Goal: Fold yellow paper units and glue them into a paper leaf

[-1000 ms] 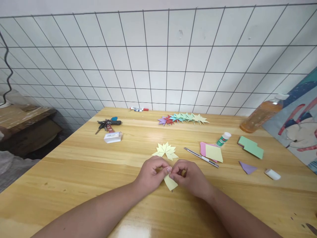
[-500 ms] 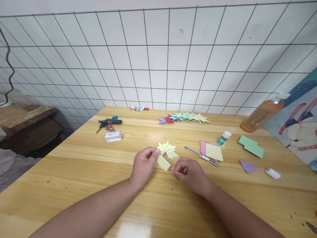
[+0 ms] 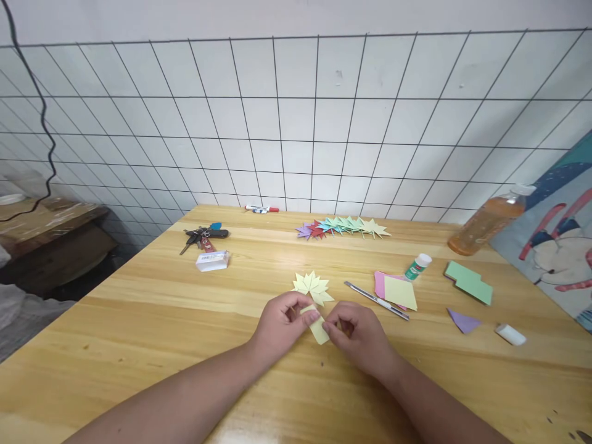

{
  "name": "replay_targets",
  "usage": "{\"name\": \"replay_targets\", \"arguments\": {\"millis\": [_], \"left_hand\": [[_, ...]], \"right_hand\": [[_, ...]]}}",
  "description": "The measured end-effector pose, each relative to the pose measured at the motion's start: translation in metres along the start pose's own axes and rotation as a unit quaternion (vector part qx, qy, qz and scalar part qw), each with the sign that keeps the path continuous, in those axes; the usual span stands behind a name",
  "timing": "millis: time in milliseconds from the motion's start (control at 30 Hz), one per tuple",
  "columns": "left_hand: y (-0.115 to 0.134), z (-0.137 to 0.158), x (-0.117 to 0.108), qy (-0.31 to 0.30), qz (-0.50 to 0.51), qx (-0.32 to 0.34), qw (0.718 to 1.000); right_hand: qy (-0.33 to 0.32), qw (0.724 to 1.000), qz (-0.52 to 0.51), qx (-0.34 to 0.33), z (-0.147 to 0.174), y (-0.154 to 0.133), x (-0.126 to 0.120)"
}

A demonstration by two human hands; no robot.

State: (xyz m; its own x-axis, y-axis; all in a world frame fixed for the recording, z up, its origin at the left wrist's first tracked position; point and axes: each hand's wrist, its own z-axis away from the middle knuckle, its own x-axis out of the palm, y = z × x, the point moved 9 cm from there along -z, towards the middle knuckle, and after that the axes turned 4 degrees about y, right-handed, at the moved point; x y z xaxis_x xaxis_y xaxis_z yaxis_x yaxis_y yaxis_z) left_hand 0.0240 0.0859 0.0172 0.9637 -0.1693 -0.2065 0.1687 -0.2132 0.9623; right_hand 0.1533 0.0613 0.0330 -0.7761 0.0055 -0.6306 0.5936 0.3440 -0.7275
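A small folded piece of pale yellow paper (image 3: 319, 333) is pinched between the thumb and fingers of my left hand (image 3: 287, 320). My right hand (image 3: 358, 330) is closed with its thumb and index finger gripping the paper's right edge. Just beyond my hands, a pale yellow paper leaf shape (image 3: 313, 285) made of several pointed pieces lies on the wooden table (image 3: 194, 345). Part of its lower edge is hidden by my left hand.
Right of my hands lie a craft knife (image 3: 377, 300), yellow and pink paper (image 3: 400, 291), a glue stick (image 3: 417, 267), green paper (image 3: 469, 282), a purple triangle (image 3: 464, 320) and an eraser (image 3: 510, 334). Behind are coloured paper leaves (image 3: 342, 227), a bottle (image 3: 485, 222), keys (image 3: 203, 235) and a small box (image 3: 213, 260).
The yellow paper has moved right and nearer to me and turned more upright. My right hand, apart from it before, has taken hold of its edge. The camera view has tilted up slightly.
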Motion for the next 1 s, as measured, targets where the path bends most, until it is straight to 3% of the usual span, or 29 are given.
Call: {"name": "replay_targets", "arguments": {"millis": [100, 200, 367, 667, 733, 833, 900, 1000], "left_hand": [[-0.005, -0.001, 0.014, -0.074, 0.096, -0.043, 0.992], [-0.006, 0.0, 0.024, -0.119, 0.091, -0.057, 0.987], [-0.008, 0.002, 0.024, -0.107, 0.068, -0.058, 0.99], [-0.015, -0.004, 0.017, -0.08, 0.073, -0.065, 0.992], [-0.019, -0.006, 0.016, -0.075, 0.074, -0.086, 0.991], [-0.026, -0.006, 0.016, -0.081, 0.076, -0.121, 0.986], [-0.027, -0.006, 0.017, -0.089, 0.072, -0.123, 0.986], [-0.028, -0.006, 0.019, -0.102, 0.068, -0.115, 0.986]], "right_hand": [[0.051, 0.998, -0.037, 0.015, -0.003, 0.007, -0.012], [0.085, 0.994, -0.064, 0.029, -0.004, 0.013, -0.02], [0.074, 0.996, -0.03, 0.026, -0.004, 0.014, -0.02], [0.017, 0.992, 0.113, -0.049, -0.006, 0.001, -0.012], [0.047, 0.976, 0.206, -0.046, -0.007, 0.005, -0.022], [0.084, 0.919, 0.384, 0.032, -0.006, 0.026, -0.045], [0.072, 0.878, 0.463, 0.1, -0.001, 0.044, -0.058], [0.02, 0.856, 0.5, 0.125, 0.002, 0.056, -0.061]]}}
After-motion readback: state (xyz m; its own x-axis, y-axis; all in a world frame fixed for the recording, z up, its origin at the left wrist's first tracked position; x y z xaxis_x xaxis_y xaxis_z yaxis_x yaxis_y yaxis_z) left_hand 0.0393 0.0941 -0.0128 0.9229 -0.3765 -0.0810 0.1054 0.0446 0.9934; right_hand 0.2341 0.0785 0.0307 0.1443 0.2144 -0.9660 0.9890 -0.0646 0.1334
